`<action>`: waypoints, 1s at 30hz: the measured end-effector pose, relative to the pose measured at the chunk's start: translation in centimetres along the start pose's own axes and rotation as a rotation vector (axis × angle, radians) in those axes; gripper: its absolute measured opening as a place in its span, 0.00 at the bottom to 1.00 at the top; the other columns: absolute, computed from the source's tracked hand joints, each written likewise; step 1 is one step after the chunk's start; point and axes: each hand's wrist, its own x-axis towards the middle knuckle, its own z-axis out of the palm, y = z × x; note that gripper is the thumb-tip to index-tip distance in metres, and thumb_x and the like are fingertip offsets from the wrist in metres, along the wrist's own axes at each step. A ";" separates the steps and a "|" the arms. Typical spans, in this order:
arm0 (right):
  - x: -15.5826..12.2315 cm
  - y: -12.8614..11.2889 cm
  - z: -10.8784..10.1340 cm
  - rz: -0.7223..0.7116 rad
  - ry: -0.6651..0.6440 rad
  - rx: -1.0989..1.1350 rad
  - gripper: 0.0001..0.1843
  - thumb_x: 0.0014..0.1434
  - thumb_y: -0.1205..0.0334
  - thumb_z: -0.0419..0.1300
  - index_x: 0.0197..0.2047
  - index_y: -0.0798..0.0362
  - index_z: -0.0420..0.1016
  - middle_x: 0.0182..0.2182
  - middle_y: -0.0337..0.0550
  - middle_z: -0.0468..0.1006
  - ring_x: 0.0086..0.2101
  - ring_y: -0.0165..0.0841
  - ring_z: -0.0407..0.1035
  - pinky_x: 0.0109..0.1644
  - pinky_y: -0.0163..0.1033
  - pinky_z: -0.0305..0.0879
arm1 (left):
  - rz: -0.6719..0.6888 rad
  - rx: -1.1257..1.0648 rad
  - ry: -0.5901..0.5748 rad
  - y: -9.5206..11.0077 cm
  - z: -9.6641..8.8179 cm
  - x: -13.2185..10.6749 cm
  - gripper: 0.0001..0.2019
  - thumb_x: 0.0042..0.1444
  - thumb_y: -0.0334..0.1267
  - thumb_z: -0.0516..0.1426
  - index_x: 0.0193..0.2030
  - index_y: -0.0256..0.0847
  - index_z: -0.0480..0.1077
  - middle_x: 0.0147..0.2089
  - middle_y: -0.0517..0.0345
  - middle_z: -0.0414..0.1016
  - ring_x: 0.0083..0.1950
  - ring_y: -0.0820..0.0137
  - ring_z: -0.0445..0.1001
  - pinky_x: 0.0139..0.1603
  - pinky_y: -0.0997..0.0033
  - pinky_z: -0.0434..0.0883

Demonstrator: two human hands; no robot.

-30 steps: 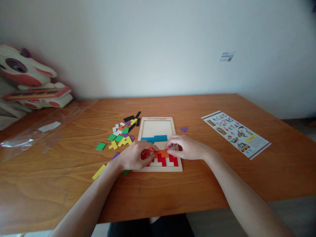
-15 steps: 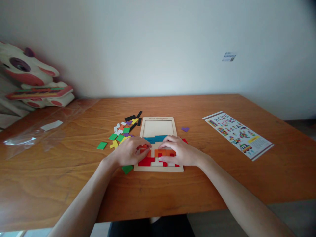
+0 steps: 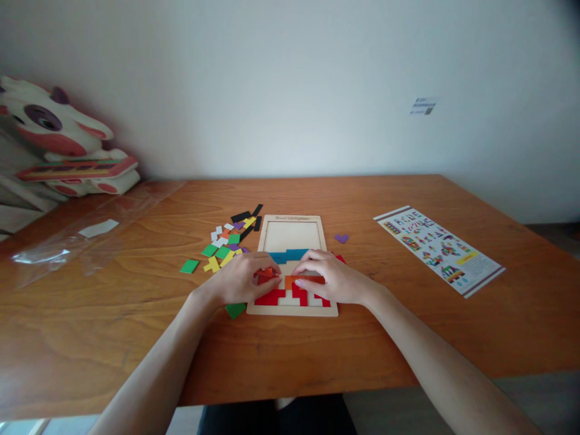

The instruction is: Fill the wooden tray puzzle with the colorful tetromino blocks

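A light wooden puzzle tray (image 3: 290, 310) lies in front of me, with both hands over its lower half. My left hand (image 3: 238, 279) is curled at the tray's left side, thumb and fingers closed about a small orange puzzle piece (image 3: 268, 272), partly hidden. Red pieces (image 3: 270, 297) lie under and below that hand. My right hand (image 3: 333, 278) rests over the right side, fingers bent and apart from the thumb, which touches an orange piece (image 3: 289, 283). Beyond the fingertips, blue pieces (image 3: 296, 254) cross the tray's middle.
Loose coloured pieces (image 3: 222, 252) are heaped left of the tray. A purple piece (image 3: 341, 238) lies to its right, near a printed pattern sheet (image 3: 439, 251). Clear plastic wrapping (image 3: 58, 257) and a cow-shaped toy keyboard (image 3: 77, 145) are at the left.
Orange under my left hand has shifted, and more red shows there. My right thumb has moved up slightly onto the orange piece. The view has shifted a little.
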 end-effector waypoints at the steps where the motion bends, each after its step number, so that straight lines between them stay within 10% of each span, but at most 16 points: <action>1: 0.0 0.0 0.0 -0.002 -0.002 -0.005 0.11 0.65 0.57 0.60 0.47 0.50 0.78 0.42 0.47 0.75 0.45 0.37 0.70 0.54 0.47 0.66 | 0.000 0.002 -0.004 -0.1 0.0 0.0 0.07 0.61 0.40 0.57 0.40 0.41 0.76 0.39 0.54 0.79 0.39 0.68 0.77 0.44 0.71 0.72; 17: -0.3 0.0 -0.3 -0.007 -0.038 0.025 0.26 0.53 0.44 0.69 0.50 0.50 0.76 0.45 0.47 0.75 0.48 0.40 0.69 0.54 0.46 0.66 | 0.011 0.008 -0.038 0.1 0.0 -0.1 0.08 0.61 0.40 0.58 0.40 0.41 0.76 0.40 0.53 0.77 0.38 0.69 0.76 0.42 0.72 0.71; 22: 0.0 1.1 -0.7 0.010 0.193 0.025 0.10 0.65 0.55 0.59 0.43 0.51 0.76 0.39 0.45 0.78 0.42 0.35 0.72 0.49 0.42 0.68 | -0.079 -0.048 0.083 0.5 -0.3 -0.1 0.09 0.62 0.39 0.55 0.46 0.40 0.72 0.41 0.53 0.77 0.38 0.69 0.75 0.39 0.72 0.71; 30: -1.2 7.3 -2.3 0.359 0.579 -0.304 0.11 0.61 0.58 0.60 0.44 0.53 0.76 0.41 0.52 0.76 0.41 0.43 0.73 0.52 0.52 0.69 | -0.326 -0.244 0.399 -0.4 -0.2 0.1 0.11 0.61 0.43 0.56 0.45 0.40 0.66 0.34 0.59 0.71 0.33 0.71 0.71 0.32 0.73 0.68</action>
